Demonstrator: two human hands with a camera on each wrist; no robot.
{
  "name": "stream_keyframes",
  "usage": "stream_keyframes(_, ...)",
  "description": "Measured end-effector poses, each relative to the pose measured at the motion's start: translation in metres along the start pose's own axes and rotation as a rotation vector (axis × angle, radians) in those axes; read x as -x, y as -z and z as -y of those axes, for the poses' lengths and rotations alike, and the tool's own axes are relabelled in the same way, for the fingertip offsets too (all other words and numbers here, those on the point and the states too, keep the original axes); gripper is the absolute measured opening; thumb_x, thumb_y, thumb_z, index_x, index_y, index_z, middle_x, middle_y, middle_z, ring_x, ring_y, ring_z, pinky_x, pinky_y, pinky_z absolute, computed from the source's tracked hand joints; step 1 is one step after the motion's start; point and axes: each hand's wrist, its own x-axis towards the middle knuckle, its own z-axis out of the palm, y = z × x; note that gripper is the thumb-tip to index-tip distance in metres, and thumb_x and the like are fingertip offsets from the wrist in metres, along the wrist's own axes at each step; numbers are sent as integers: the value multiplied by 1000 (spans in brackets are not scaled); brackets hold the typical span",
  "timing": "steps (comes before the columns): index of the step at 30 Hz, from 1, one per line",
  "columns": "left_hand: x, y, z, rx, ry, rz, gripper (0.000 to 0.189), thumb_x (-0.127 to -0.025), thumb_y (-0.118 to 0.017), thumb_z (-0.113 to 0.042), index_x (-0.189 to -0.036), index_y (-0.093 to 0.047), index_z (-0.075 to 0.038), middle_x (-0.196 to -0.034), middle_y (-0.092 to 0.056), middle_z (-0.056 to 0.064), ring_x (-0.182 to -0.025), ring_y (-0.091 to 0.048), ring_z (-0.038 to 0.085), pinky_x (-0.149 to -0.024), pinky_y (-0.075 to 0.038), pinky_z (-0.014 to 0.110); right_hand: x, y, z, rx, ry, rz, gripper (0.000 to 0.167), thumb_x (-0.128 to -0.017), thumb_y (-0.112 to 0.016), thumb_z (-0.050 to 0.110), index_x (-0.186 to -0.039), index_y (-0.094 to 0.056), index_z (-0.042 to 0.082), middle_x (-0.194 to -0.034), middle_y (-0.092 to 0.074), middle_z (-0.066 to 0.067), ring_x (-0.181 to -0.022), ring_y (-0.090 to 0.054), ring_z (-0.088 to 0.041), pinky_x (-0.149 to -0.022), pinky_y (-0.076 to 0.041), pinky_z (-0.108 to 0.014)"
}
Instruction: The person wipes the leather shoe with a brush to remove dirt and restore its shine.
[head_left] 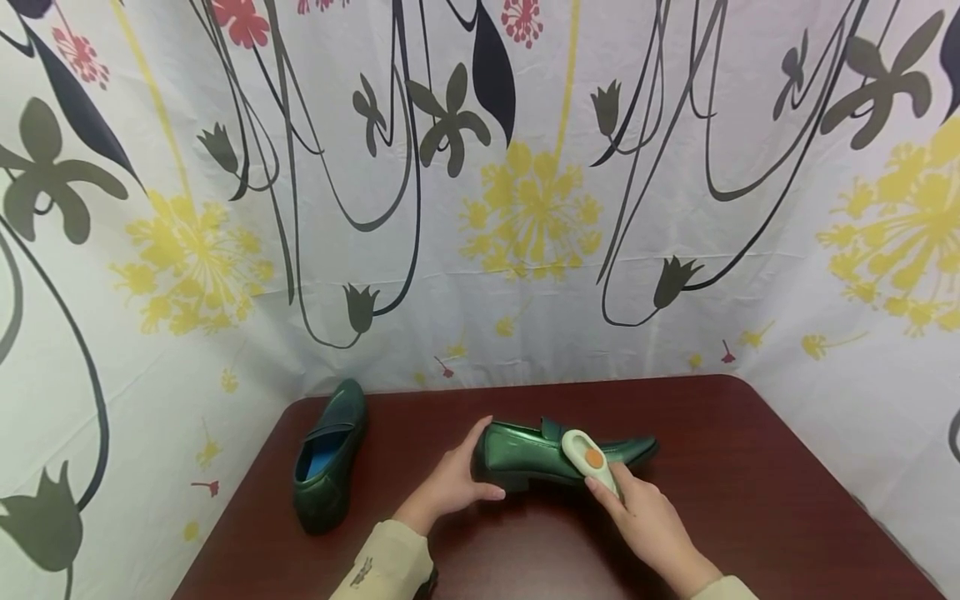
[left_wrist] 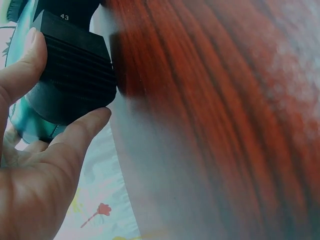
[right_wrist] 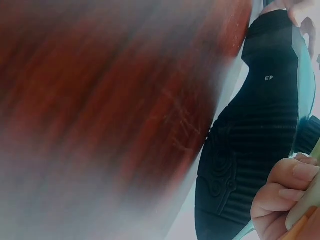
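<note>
A shiny green loafer (head_left: 517, 450) is tilted on its side over the table, toe to the right in the head view. My left hand (head_left: 453, 479) grips it round the heel, thumb against the black heel block (left_wrist: 75, 65). My right hand (head_left: 648, 517) holds a pale green brush (head_left: 577, 446) with an orange spot on its back, laid against the loafer's side near the front. Dark bristles (right_wrist: 307, 135) show beside the shoe in the right wrist view. The black ribbed sole (right_wrist: 255, 130) faces that camera.
A second green loafer (head_left: 330, 467) with a blue insole stands upright at the table's left side. The dark red wooden table (head_left: 712, 467) reaches back to a white flower-patterned cloth (head_left: 480, 325), which also hangs along both sides.
</note>
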Motion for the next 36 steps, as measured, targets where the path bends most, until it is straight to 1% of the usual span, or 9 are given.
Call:
stream_keyframes(6, 0, -1, 0, 17, 0, 4, 113, -75, -91, -33, -158, -15, -46, -140, -58, 10, -125, -57, 29, -102, -47, 56, -2, -5, 4, 2, 37, -13, 46, -100, -54, 56, -124, -60, 17, -80, -60, 4, -71, -51, -12, -63, -41, -33)
stream_keyframes(8, -1, -1, 0, 27, -3, 4, 112, -75, -91, -32, -157, -16, -47, -138, -59, 9, -123, -58, 27, -102, -47, 55, -4, -6, 7, 10, 49, -20, 46, -100, -54, 56, -124, -61, 18, -84, -64, 4, -73, -53, -12, -65, -43, -33)
stream_keyframes(12, -1, -1, 0, 35, -12, 7, 110, -75, -91, -31, -156, -18, -47, -134, -60, 8, -116, -59, 23, -100, -48, 51, -6, -9, 15, 11, 45, -5, 47, -99, -54, 57, -126, -61, 18, -86, -65, 3, -73, -54, -11, -65, -44, -34)
stream_keyframes(14, -2, -1, 0, 34, -14, 5, 110, -75, -91, -31, -155, -18, -47, -132, -60, 7, -114, -59, 23, -99, -48, 50, -8, -11, 19, 10, 41, 9, 49, -99, -53, 58, -126, -61, 18, -86, -65, 4, -72, -54, -10, -64, -44, -34)
stream_keyframes(18, -2, -1, 2, 23, -13, 4, 108, -75, -91, -31, -154, -20, -47, -131, -61, 7, -111, -60, 22, -97, -49, 49, -11, -17, 27, 21, 51, 23, 48, -98, -53, 60, -120, -61, 18, -80, -63, 5, -67, -52, -10, -61, -42, -34)
stream_keyframes(25, -3, -2, 2, 15, -27, 1, 108, -75, -91, -30, -155, -20, -43, -131, -61, 9, -112, -60, 24, -97, -48, 50, -15, -27, 37, 84, 101, -10, 42, -99, -56, 57, -112, -61, 17, -76, -59, 5, -63, -51, -11, -59, -42, -35)
stream_keyframes(27, -3, -1, 2, 11, -17, 0, 108, -74, -92, -31, -155, -20, -43, -133, -61, 8, -113, -60, 24, -99, -48, 51, -16, -30, 40, 107, 109, -15, 41, -98, -57, 56, -111, -61, 17, -75, -59, 5, -62, -51, -11, -57, -42, -35)
stream_keyframes(32, -3, -1, 2, 4, -10, -2, 107, -74, -91, -32, -155, -21, -42, -136, -59, 5, -116, -59, 24, -101, -47, 52, -19, -37, 50, 136, 125, -18, 42, -98, -57, 56, -114, -63, 18, -79, -64, 4, -64, -57, -13, -56, -44, -38)
stream_keyframes(36, -4, -2, 1, 3, -10, -5, 107, -74, -91, -32, -155, -22, -41, -137, -60, 5, -117, -59, 24, -100, -47, 53, -21, -42, 58, 132, 144, 8, 42, -99, -55, 56, -112, -61, 17, -74, -60, 5, -60, -53, -12, -53, -41, -35)
